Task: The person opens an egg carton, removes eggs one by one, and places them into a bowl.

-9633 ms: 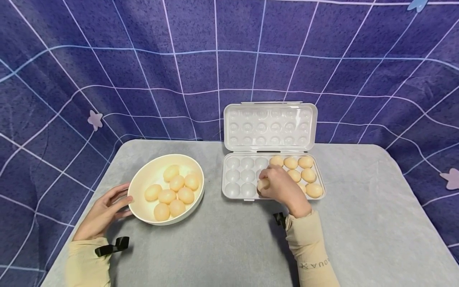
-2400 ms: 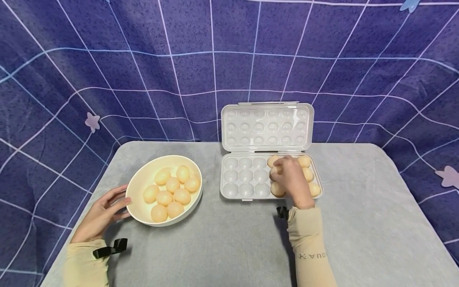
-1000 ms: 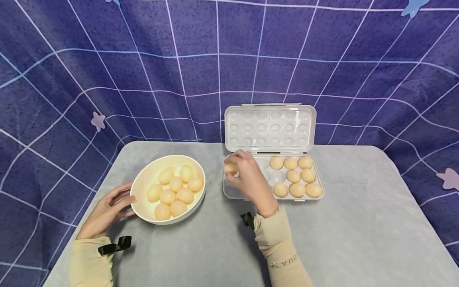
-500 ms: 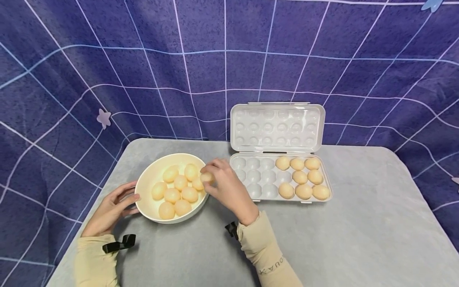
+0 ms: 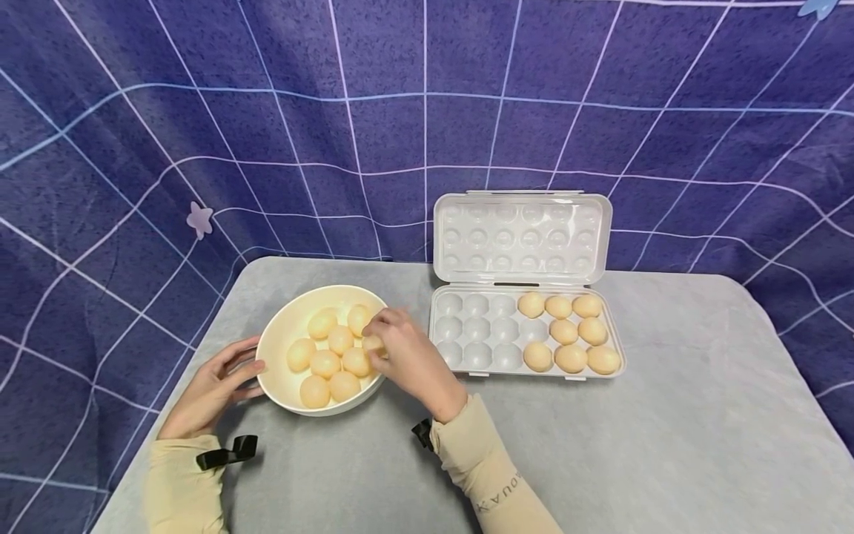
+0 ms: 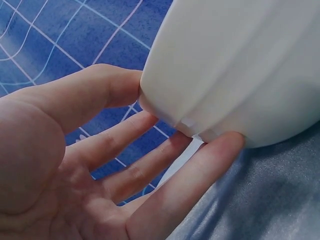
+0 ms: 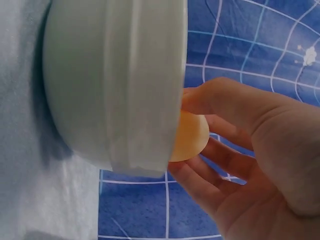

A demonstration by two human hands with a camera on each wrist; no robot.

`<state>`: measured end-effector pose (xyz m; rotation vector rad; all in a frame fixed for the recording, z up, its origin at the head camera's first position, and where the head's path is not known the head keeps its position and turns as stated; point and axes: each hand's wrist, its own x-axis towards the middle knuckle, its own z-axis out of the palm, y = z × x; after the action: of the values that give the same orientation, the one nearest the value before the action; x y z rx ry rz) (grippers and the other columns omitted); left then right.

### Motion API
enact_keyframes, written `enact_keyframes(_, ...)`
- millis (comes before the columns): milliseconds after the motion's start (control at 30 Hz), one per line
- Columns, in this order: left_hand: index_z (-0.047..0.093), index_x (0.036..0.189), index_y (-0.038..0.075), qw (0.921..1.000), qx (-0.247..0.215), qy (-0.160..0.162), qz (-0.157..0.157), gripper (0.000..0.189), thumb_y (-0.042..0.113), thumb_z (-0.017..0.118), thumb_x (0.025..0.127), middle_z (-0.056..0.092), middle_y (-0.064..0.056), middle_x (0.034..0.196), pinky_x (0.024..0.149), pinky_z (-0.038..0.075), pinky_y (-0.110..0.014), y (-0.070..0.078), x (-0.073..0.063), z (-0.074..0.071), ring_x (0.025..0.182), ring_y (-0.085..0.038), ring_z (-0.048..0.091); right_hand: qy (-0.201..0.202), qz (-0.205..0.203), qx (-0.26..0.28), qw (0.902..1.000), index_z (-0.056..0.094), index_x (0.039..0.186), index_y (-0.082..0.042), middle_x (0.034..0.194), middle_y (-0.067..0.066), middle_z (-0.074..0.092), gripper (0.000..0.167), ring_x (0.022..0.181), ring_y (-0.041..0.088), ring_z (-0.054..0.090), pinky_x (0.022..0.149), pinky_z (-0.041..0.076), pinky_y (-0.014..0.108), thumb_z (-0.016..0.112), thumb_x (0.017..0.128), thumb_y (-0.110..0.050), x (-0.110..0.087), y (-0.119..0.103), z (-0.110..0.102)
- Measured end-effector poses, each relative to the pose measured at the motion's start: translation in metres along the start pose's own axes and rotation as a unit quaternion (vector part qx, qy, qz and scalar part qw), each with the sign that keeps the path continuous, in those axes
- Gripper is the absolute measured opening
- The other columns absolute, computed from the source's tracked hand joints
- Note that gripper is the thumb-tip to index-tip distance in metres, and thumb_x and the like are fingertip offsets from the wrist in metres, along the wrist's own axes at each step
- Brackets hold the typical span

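Note:
My right hand (image 5: 410, 360) reaches over the right rim of the cream bowl (image 5: 276, 386), pinching an egg (image 7: 192, 137) between thumb and fingers. In the right wrist view, the bowl's wall hides part of that egg. Several pale brown eggs (image 5: 325, 364) lie in the bowl. My left hand (image 5: 216, 386) holds the bowl's left side, thumb at the rim and fingers against the outer wall, as the left wrist view shows. An open white egg tray (image 5: 467, 373) stands to the right. Its right half carries several eggs (image 5: 571, 359), with one bare hollow (image 5: 534, 331) in the middle row.
The tray's lid (image 5: 523, 236) stands upright along its back edge. The tray's left half shows bare hollows (image 5: 477, 328). A grey table (image 5: 667, 415) bears everything, and a blue gridded curtain (image 5: 427, 133) hangs behind it.
My right hand has taken an egg from the tray's middle row and carried it left to the bowl. Earlier, one more egg joined those in the bowl. My left hand stays at the bowl.

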<state>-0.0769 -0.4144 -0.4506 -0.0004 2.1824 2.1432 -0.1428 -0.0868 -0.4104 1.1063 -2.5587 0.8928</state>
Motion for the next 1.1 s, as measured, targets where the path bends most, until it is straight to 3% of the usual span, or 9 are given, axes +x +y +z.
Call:
enact_keyframes(367,0.037,0.145,-0.005,1.0,-0.006,-0.002,0.003,0.049,0.001,0.055,0.1,0.062,0.003,0.125,0.082,0.062,-0.034,-0.001,0.001,-0.001,0.105,-0.009,0.067,-0.013,0.004,-0.044,0.9989,0.075,0.103,-0.006,0.107,0.005,0.066,0.021,0.101,0.022,0.058,0.09,0.053,0.026,0.073,0.082,-0.003,0.004,0.001,0.012)
enact_keyframes(700,0.037,0.145,-0.004,1.0,-0.002,0.002,-0.004,0.049,0.002,0.056,0.1,0.063,0.005,0.123,0.082,0.062,-0.034,-0.001,0.001,-0.001,0.105,-0.008,0.067,-0.018,0.003,-0.073,0.9972,0.076,0.103,-0.007,0.109,0.004,0.069,0.022,0.106,0.021,0.059,0.095,0.054,0.026,0.071,0.084,0.003,0.006,0.0,0.021)
enact_keyframes(933,0.038,0.145,-0.004,1.0,0.001,0.004,-0.005,0.049,0.003,0.057,0.1,0.063,0.005,0.122,0.082,0.062,-0.034,0.0,0.002,0.0,0.105,-0.008,0.067,-0.024,-0.01,-0.103,0.9943,0.077,0.093,-0.007,0.101,0.003,0.07,0.019,0.101,0.02,0.06,0.094,0.052,0.026,0.066,0.084,0.006,0.006,0.0,0.023)
enact_keyframes(1100,0.038,0.144,-0.004,1.0,-0.001,0.004,-0.006,0.049,0.002,0.057,0.1,0.064,0.004,0.123,0.082,0.062,-0.034,0.0,0.001,0.0,0.105,-0.008,0.067,-0.027,-0.017,-0.119,0.9923,0.076,0.086,-0.009,0.097,0.001,0.071,0.013,0.099,0.02,0.059,0.094,0.051,0.027,0.065,0.09,-0.003,0.006,0.0,0.025)
